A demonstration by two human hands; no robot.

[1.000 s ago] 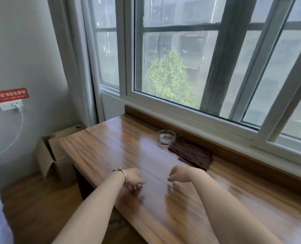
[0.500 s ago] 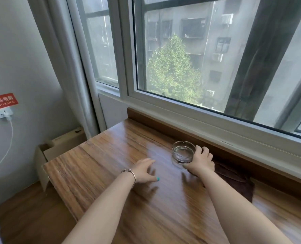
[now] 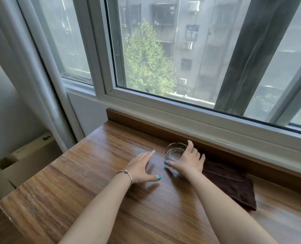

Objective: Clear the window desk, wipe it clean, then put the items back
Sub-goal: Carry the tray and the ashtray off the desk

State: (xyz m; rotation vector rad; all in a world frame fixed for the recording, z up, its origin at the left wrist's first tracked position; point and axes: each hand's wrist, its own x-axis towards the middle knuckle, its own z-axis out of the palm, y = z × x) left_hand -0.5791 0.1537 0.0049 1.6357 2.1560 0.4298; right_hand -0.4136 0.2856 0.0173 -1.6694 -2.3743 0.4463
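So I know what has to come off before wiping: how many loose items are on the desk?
2. A glass ashtray near the window ledge, with the right hand around it, and a dark brown cloth lying flat to its right. The arms may hide something nearer.

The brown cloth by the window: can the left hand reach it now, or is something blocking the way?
Probably not directly. The cloth lies to the right, beyond the right hand and the ashtray it is cupping, so both sit between it and the left hand. The right hand is far closer.
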